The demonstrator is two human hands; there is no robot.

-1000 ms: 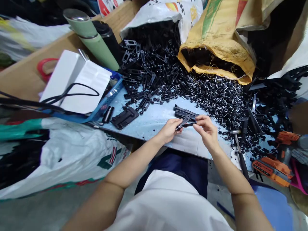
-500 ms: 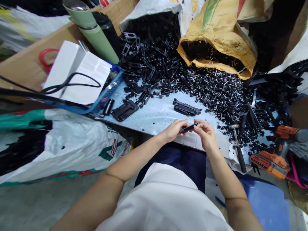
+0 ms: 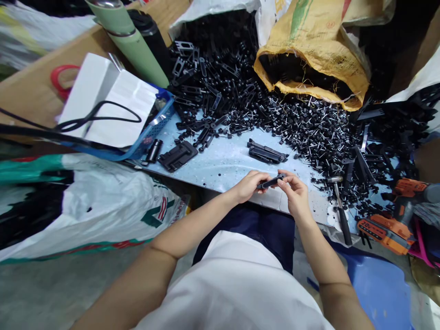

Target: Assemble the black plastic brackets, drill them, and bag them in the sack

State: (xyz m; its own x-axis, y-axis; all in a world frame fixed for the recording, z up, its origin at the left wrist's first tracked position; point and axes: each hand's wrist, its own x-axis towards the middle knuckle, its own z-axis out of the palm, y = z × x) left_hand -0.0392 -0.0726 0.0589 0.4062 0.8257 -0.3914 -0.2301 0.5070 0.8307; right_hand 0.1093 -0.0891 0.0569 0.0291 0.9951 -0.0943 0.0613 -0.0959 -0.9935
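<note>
My left hand [image 3: 248, 185] and my right hand [image 3: 294, 195] together hold a small black plastic strip [image 3: 271, 182] just above the near edge of the pale blue table [image 3: 223, 165]. Each hand pinches one end of it. A short stack of similar black strips [image 3: 266, 153] lies on the table just beyond my hands. Behind that spreads a large heap of small black parts with metal pins [image 3: 309, 128].
A hammer [image 3: 338, 204] and an orange drill [image 3: 395, 220] lie at right. A yellow sack [image 3: 316, 50] and a white sack [image 3: 220, 18] spill black parts at the back. A blue basket [image 3: 154, 128] with white boxes, a green flask [image 3: 130, 41] and a black clamp [image 3: 178, 156] sit at left.
My hands have drawn the strip back from the stack toward the table's near edge; in the last half second they have barely moved.
</note>
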